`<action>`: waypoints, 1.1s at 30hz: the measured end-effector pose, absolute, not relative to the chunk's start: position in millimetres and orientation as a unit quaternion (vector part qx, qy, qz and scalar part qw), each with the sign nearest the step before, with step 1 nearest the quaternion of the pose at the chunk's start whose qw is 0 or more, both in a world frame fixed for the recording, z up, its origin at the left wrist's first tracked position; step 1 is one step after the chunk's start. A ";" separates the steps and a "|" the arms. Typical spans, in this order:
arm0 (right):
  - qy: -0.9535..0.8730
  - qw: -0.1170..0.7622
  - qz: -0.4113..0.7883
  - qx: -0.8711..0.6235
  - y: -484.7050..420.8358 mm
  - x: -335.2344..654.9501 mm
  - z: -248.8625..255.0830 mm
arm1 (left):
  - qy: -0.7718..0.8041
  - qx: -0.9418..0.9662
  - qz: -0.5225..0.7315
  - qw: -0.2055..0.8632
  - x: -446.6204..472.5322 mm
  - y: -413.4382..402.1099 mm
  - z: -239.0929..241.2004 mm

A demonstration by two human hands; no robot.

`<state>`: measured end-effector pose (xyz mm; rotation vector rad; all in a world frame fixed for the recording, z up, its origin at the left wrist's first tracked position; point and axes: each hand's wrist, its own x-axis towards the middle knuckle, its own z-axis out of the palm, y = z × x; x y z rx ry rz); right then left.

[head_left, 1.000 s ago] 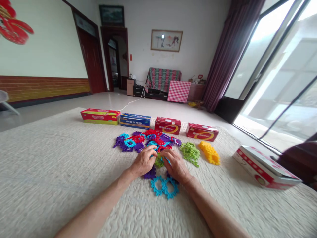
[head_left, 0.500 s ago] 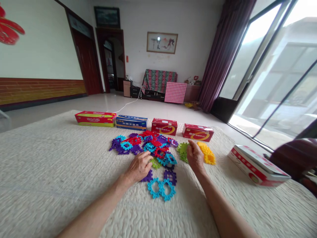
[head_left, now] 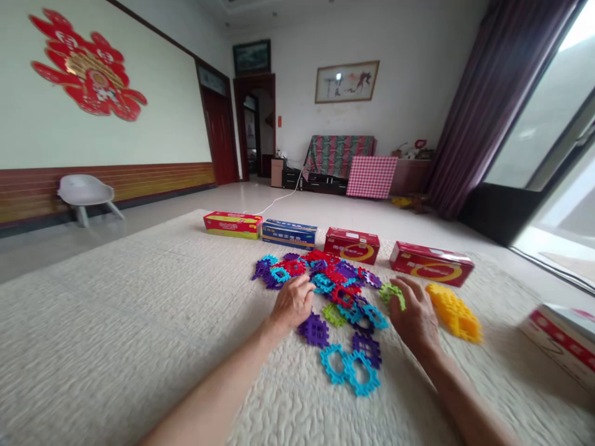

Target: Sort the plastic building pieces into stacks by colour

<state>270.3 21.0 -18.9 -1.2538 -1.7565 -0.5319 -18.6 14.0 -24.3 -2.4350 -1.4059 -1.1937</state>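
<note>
A loose pile of plastic interlocking tiles (head_left: 332, 272) in red, purple and blue lies on a cream quilted cover. At its left front edge is my left hand (head_left: 294, 301), fingers curled together; what they hold, if anything, is hidden. Just below it lie a purple tile (head_left: 315, 329) and a small green tile (head_left: 333, 314). My right hand (head_left: 417, 314) has its thumb and fingers around green tiles (head_left: 392, 296) right of the pile, partly covering them. Beside that hand rests a yellow block of tiles (head_left: 454, 313). Two joined blue ring tiles (head_left: 346, 367) lie nearest me.
Behind the pile stand a red-and-yellow box (head_left: 232, 225), a blue box (head_left: 289, 234) and two red boxes, one left (head_left: 352, 245) and one right (head_left: 432, 263). A white-and-red box (head_left: 564, 337) sits far right. The quilted cover (head_left: 153, 310) stretches left.
The view has swung left, so everything sits further right. My right hand has closed in over the green tiles. My left hand has drawn back from the small green tile, uncovering the purple one.
</note>
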 end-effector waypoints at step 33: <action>-0.811 0.427 -0.080 -0.392 14.5 239.6 -31.3 | -0.621 -0.678 -0.388 0.067 -98.4 63.0 -27.6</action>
